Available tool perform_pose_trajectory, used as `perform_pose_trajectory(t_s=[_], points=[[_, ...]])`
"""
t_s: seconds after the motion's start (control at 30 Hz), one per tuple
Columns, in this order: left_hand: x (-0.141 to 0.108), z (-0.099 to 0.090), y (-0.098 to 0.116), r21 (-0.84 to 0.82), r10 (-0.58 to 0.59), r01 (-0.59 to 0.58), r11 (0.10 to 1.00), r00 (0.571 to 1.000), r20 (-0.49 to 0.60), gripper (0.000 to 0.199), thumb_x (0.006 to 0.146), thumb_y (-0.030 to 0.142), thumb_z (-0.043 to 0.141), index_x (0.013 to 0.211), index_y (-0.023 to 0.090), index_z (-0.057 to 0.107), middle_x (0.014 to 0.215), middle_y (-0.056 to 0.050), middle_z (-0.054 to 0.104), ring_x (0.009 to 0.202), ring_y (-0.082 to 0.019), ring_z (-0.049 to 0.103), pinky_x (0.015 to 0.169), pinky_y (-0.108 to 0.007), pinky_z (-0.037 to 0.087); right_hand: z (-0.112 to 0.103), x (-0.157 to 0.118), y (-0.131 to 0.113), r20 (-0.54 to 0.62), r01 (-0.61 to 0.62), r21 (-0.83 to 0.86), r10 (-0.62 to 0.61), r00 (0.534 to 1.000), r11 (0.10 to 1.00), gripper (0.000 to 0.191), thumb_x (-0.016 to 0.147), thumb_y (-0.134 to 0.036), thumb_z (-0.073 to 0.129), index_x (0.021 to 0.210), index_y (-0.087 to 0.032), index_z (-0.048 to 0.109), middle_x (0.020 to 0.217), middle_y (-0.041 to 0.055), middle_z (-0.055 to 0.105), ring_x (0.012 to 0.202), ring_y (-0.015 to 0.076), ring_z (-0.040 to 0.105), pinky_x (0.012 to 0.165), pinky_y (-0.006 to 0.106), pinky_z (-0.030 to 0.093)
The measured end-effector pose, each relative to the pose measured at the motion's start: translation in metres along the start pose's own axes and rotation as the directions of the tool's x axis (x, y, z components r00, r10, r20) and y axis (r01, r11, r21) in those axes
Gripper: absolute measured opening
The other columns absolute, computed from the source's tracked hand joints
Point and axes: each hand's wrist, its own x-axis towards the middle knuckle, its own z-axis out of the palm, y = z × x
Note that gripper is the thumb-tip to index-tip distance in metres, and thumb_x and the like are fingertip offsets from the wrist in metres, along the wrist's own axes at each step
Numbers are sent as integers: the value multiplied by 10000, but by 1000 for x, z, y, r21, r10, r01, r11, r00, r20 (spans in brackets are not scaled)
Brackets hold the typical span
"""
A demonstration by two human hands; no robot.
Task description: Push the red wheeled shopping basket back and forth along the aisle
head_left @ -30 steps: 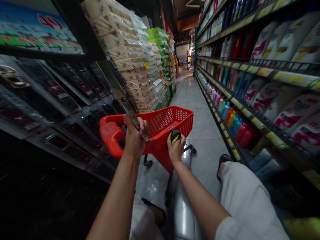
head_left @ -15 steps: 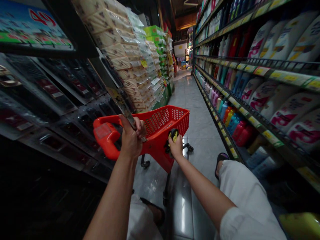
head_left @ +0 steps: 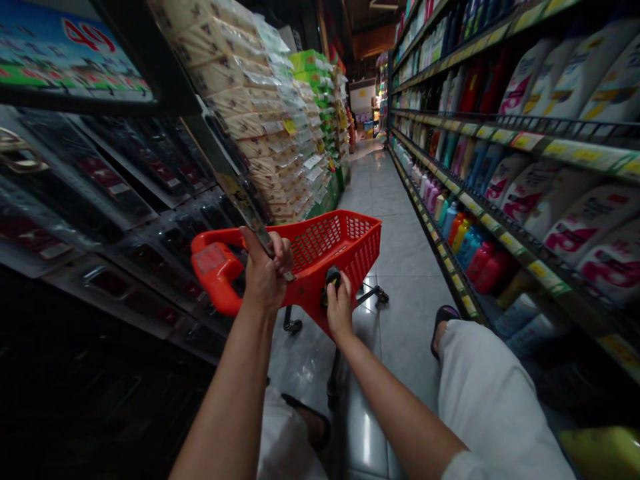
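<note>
The step in hand seems to be steadying, as the left hand (head_left: 267, 277) clamps its grip around the metal post (head_left: 235, 190), the right hand (head_left: 341, 308) clasps a small black-and-yellow object (head_left: 332, 277) by the red cart (head_left: 363, 257), and the next move probably calls for firm support.

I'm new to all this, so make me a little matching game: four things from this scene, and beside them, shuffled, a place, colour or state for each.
Things:
1. Metal strip
2. Small dark object
3. Shopping cart
4. Beige packs

Places, colours, states:
A. Bright red
B. Piled in a tall stack
C. Gripped in the left hand
D. Held in the right hand

Right pairs: 1-C, 2-D, 3-A, 4-B
</note>
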Motion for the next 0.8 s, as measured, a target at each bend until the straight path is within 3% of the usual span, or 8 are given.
perform_pose_trajectory(t_s=[0.17, 0.37, 0.43, 0.57, 0.7, 0.8], points=[[-2, -1, 1, -11, -4, 4, 1000, 1000, 1, 660, 765, 788, 491, 493, 197, 379, 450, 61, 216, 393, -65, 168, 360, -219, 132, -3, -6, -9, 58, 62, 124, -70, 996, 990, 408, 941, -425, 441, 1256, -256, 637, 1396, 77, 495, 1293, 202, 490, 1109, 382, 388], [-3, -3, 1, -20, 13, -12, 1000, 1000, 28, 657, 758, 786, 506, 493, 196, 387, 440, 68, 219, 389, -66, 170, 366, -217, 128, -10, 3, -24, 97, -58, 298, 30, 995, 953, 320, 758, -317, 680, 1055, -218, 742, 1122, 69, 624, 1080, 208, 609, 996, 360, 468], [-2, -4, 0, -21, 20, -19, 1000, 999, 43, 661, 741, 794, 517, 491, 196, 390, 440, 70, 220, 388, -65, 165, 366, -220, 121, -10, 0, -31, 97, -39, 308, 10, 995, 951, 304, 750, -287, 694, 1043, -225, 744, 1080, 58, 622, 1056, 204, 614, 991, 358, 465], [0, -5, -1, -35, 27, -25, 999, 998, 50, 651, 751, 784, 519, 491, 198, 402, 441, 67, 224, 388, -68, 166, 366, -224, 116, 0, -23, -23, 12, 75, 209, -79, 997, 975, 346, 789, -248, 649, 1130, -278, 700, 1239, 62, 524, 1185, 208, 546, 1057, 370, 413], [4, -5, -2, -36, 12, -10, 999, 999, 40, 652, 761, 781, 508, 485, 199, 404, 437, 65, 224, 389, -70, 168, 366, -221, 117, 10, -37, 2, -67, -58, 127, 67, 995, 990, 433, 843, -294, 579, 1273, -238, 585, 1302, 111, 493, 1249, 236, 497, 1080, 428, 385], [9, -6, -3, -32, 3, -2, 999, 999, 35, 658, 760, 781, 510, 479, 197, 398, 433, 66, 224, 388, -66, 175, 367, -216, 122, 15, -30, -7, -97, -60, 153, 76, 992, 986, 571, 858, -347, 580, 1395, -202, 450, 1364, 143, 493, 1301, 250, 458, 1109, 455, 348]])
